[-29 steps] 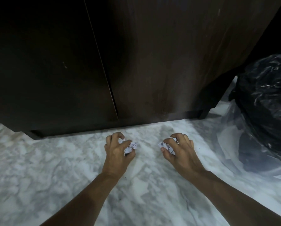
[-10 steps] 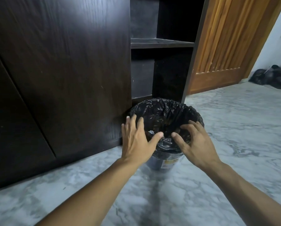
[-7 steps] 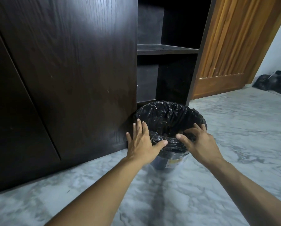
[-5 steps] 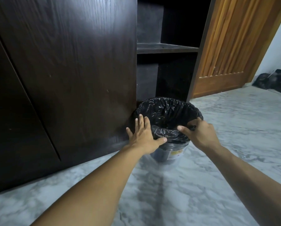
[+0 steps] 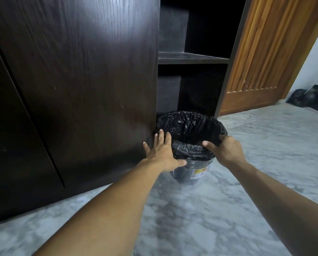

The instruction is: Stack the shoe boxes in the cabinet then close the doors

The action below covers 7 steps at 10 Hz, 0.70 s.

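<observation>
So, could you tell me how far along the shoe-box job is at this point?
Done: the dark wooden cabinet doors appear shut; no shoe boxes are visible. In hand: a side job. The left hand rests flat on the rim of the small bin with the black plastic liner, while the right hand has a grip on the liner's edge. Left: nothing of the task visibly remains; the open shelf unit shows no door.

The scene is dim, with a soft pale glare on the dark cabinet door [image 5: 84, 74] toward eleven o'clock. The open shelves [image 5: 193, 56] at twelve sink into black. Wide-angle bending curves the edges (strongest at the corners), and the marble floor [image 5: 191, 218] looks soft.
</observation>
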Each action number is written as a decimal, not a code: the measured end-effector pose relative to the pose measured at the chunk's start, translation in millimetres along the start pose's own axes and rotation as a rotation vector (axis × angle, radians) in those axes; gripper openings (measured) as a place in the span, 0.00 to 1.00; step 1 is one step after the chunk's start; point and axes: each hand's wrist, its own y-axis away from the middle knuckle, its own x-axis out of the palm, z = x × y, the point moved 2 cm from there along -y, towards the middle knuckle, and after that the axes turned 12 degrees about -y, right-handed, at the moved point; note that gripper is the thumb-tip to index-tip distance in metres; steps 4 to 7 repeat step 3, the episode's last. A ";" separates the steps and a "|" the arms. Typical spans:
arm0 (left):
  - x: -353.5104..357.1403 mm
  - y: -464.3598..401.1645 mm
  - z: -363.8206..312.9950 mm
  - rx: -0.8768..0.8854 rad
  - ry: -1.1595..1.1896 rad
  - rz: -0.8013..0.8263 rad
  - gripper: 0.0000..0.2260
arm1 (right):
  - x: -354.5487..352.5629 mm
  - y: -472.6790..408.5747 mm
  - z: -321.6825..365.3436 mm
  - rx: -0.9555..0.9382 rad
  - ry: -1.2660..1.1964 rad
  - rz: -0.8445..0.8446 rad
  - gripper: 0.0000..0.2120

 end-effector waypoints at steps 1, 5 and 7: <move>-0.5 -1.2 1.5 0.008 -0.008 0.031 0.53 | 1.5 -0.1 -0.9 -0.019 0.021 -0.008 0.26; -5.1 15.2 4.3 0.042 0.078 0.017 0.52 | 3.4 5.4 1.3 -0.042 0.055 -0.014 0.25; -5.1 15.2 4.3 0.042 0.078 0.017 0.52 | 3.4 5.4 1.3 -0.042 0.055 -0.014 0.25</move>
